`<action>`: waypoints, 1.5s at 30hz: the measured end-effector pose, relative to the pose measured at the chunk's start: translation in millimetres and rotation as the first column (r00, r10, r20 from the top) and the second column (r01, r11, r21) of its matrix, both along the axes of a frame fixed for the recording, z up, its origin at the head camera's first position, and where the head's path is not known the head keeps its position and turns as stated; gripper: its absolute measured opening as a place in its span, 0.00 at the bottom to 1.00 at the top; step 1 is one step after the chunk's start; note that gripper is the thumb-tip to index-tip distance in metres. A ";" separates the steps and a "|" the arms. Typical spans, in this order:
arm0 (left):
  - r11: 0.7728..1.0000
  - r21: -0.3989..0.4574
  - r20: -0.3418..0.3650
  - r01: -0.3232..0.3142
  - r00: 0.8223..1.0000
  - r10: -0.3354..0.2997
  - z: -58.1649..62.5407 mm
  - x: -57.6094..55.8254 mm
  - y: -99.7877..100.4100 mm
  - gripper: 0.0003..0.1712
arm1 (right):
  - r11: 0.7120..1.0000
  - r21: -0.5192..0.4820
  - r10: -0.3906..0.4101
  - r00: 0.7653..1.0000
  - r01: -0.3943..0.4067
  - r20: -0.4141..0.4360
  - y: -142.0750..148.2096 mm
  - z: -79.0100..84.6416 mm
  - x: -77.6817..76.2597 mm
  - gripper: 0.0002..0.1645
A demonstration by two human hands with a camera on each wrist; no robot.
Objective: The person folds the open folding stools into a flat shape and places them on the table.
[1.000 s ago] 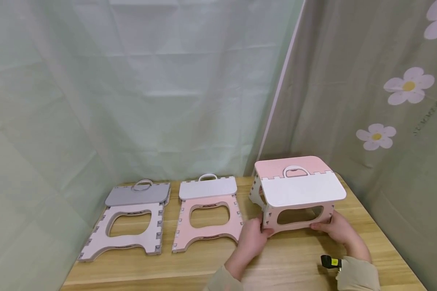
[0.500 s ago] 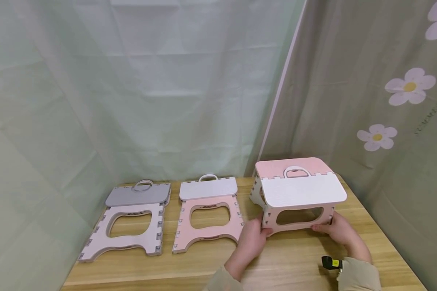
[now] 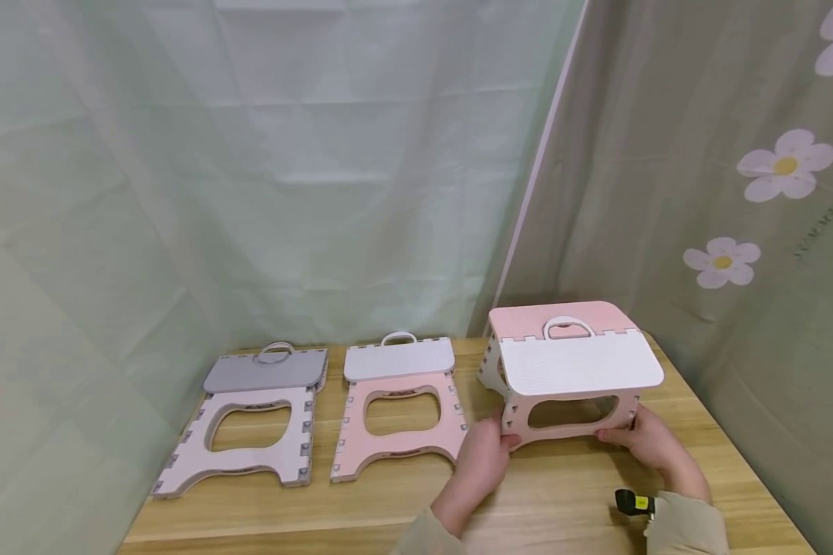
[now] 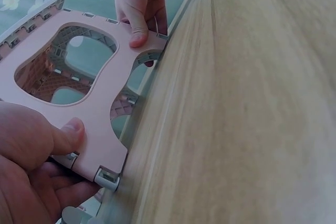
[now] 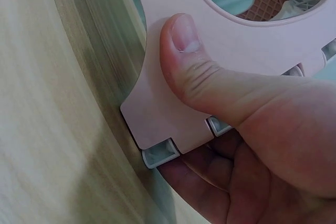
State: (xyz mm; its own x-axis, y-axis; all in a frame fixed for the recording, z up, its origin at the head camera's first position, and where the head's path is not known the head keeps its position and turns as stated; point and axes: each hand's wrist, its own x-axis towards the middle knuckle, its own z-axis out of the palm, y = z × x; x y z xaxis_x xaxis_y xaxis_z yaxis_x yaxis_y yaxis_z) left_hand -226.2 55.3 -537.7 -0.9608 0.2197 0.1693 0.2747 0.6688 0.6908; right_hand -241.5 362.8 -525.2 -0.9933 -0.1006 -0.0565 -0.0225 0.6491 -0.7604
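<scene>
An unfolded pink and white folding stool (image 3: pixel 579 362) stands upright at the right of the table, its seat flat and its carry handle raised in the middle. My left hand (image 3: pixel 482 459) grips the lower left corner of its near leg panel, thumb on the front face and fingers behind, as the left wrist view shows. At the opposite lower corner my right hand (image 3: pixel 655 447) pinches the same panel (image 5: pixel 173 98), thumb in front and fingers curled round the edge. The stool's far legs are mostly hidden behind the near panel.
Two folded stools lie flat to the left: a pink one with a white top (image 3: pixel 399 416) beside my left hand, and a white one with a grey top (image 3: pixel 250 420) farther left. Fabric curtains (image 3: pixel 361 169) hang close behind the wooden table (image 3: pixel 527 509) and along its sides.
Both hands keep their hold on the stool's near leg panel. The whole scene shifts only slightly to the right in the head view; nothing else visibly moves.
</scene>
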 end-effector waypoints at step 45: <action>1.000 -0.028 -0.050 0.004 0.999 -0.005 -2.0 0.1 -1.7 0.12 | 1.000 -0.029 -0.001 0.999 0.003 0.046 -0.3 -1.5 0.8 0.48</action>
